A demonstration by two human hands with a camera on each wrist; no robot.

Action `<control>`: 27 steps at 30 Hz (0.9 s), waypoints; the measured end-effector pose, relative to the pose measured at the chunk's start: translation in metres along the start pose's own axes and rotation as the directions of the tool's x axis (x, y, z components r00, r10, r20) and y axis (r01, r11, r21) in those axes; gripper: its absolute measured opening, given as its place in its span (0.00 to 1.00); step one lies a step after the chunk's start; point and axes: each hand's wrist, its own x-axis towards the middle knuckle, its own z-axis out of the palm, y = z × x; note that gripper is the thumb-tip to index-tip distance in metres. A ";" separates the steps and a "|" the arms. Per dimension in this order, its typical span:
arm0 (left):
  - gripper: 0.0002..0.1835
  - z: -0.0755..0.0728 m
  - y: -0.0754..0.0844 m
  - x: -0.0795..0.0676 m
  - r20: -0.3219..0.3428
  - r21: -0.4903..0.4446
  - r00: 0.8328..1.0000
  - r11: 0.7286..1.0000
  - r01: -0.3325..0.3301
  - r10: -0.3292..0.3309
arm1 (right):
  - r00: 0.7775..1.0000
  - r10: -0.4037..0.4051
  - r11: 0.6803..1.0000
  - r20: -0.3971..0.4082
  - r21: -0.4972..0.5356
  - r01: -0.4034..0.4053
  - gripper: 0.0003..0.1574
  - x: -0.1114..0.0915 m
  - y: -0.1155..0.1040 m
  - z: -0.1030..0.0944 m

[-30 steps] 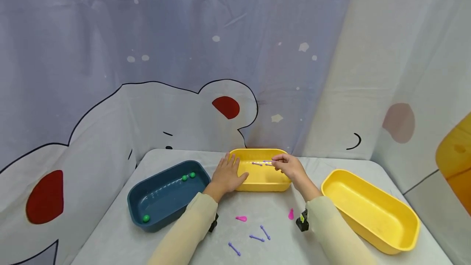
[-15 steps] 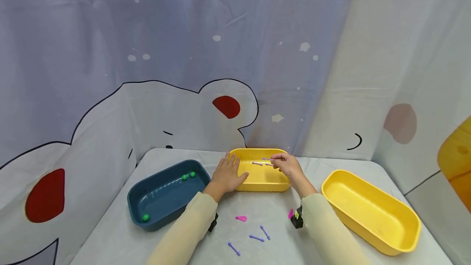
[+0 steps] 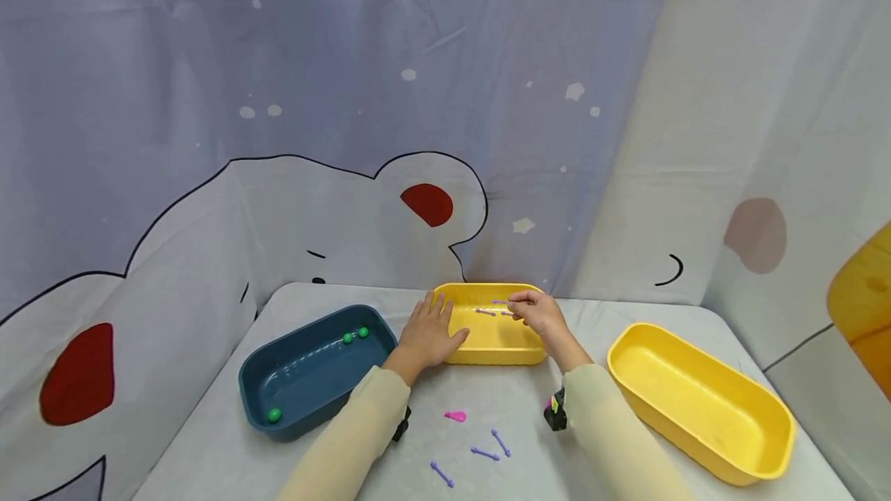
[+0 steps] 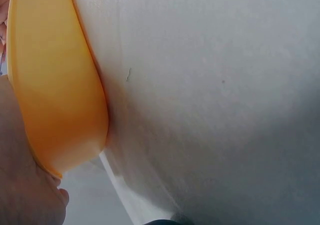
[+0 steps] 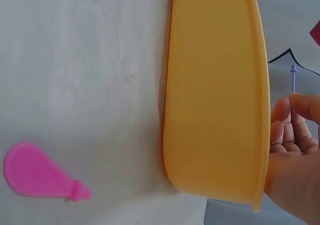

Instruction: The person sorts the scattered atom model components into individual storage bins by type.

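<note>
My left hand [image 3: 426, 335] rests on the left rim of the middle yellow tub [image 3: 494, 356], fingers spread. My right hand [image 3: 544, 319] is above the tub's right side. Between thumb and fingers it pinches a thin purple stick with knobbed ends [image 5: 294, 77], which points upward in the right wrist view. Two similar purple sticks are in the tub, one being a left stick [image 3: 485, 312]; the other is partly hidden by my right fingers. In the left wrist view the left hand [image 4: 27, 170] lies over the tub's rim.
A dark blue tub [image 3: 313, 385] with green balls [image 3: 274, 415] stands left; another yellow tub [image 3: 703, 400] stands right. Several purple sticks [image 3: 485, 454] and a pink bulb-shaped piece [image 3: 455, 416] lie in front. Another pink piece [image 5: 37, 172] lies near the right wrist.
My right hand has shifted slightly left with the pinched stick, and its wrist camera now covers most of the right pink piece in the head view. The left hand stays put.
</note>
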 end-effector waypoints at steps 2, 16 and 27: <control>0.44 0.001 0.000 0.000 0.001 0.004 1.000 1.000 -0.004 0.004 | 1.000 0.003 1.000 -0.006 0.002 -0.003 0.14 0.001 0.002 0.001; 0.44 0.001 -0.001 0.001 0.004 0.007 1.000 1.000 0.000 0.000 | 1.000 -0.007 1.000 -0.011 -0.023 0.006 0.14 0.008 0.005 0.004; 0.44 0.003 -0.002 0.002 0.002 0.003 1.000 1.000 0.004 -0.004 | 1.000 -0.001 1.000 0.005 -0.024 0.001 0.19 0.006 0.004 0.002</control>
